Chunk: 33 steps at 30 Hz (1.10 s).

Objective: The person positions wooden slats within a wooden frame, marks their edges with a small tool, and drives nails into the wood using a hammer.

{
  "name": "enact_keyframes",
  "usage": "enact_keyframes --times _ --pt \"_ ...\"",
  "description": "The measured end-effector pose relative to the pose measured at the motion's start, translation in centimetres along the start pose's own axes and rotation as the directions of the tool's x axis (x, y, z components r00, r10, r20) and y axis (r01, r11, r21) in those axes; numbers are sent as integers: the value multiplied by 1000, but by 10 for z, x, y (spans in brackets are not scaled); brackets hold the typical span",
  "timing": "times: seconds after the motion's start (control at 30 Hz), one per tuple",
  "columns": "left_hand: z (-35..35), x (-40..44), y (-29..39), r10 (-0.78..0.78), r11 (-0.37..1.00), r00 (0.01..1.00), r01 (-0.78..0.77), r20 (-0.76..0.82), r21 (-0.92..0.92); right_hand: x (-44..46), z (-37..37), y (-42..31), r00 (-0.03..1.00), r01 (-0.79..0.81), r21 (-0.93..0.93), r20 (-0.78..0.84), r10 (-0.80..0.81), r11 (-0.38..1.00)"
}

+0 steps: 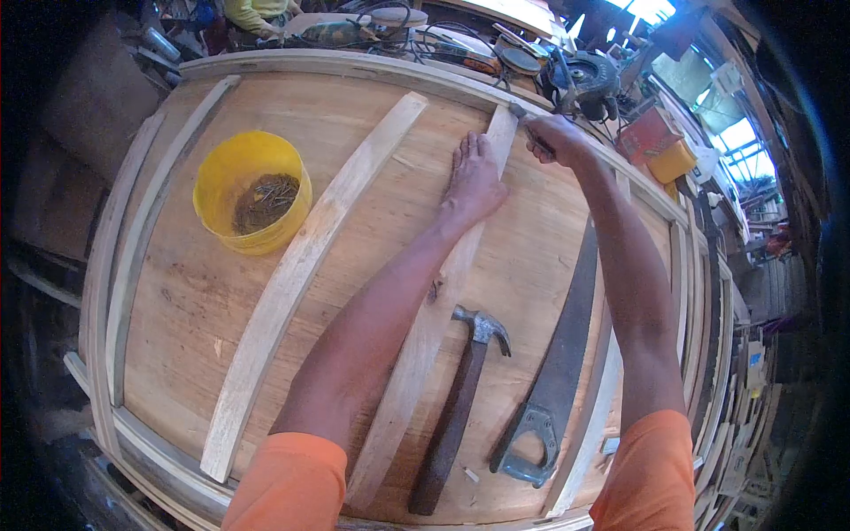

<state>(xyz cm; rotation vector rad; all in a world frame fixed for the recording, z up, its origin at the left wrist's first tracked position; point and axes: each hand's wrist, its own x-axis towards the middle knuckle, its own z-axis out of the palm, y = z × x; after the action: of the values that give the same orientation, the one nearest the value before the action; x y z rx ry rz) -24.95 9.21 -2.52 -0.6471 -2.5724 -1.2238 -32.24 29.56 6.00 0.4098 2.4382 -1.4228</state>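
My left hand [476, 180] is closed over the upper part of a wooden slat [429, 332], which lies on a framed wooden panel [363, 265]. Beside the slat's far end, my right hand [556, 140] is closed in a fist. A small dark piece shows at its fingers by the frame, but I cannot make out what it is. To the right of the slat lies a claw hammer [465, 389] with a dark handle. A handsaw [562, 354] rests further right, its blade pointing away from me.
A yellow bucket [295, 208] with nails [270, 196] in it stands on the panel at left. Another slat [310, 274] lies between it and my left arm. Beyond the far rail are a circular saw [584, 80], cables and a red box [649, 137]. A person in yellow [257, 13] is at the back.
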Motion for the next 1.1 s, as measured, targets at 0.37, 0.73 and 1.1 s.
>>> enact_keyframes --times 0.37,0.73,1.1 --pt "38 40 -64 275 951 960 -279 42 132 -296 21 58 870 -32 -605 -408 -276 795" --pt "-12 8 51 231 973 970 -229 -71 36 -428 44 158 732 -356 -453 -679 -58 817" --pt "-149 -120 213 376 888 854 -220 361 -404 -425 -46 207 709 -327 -566 -676 -199 757"
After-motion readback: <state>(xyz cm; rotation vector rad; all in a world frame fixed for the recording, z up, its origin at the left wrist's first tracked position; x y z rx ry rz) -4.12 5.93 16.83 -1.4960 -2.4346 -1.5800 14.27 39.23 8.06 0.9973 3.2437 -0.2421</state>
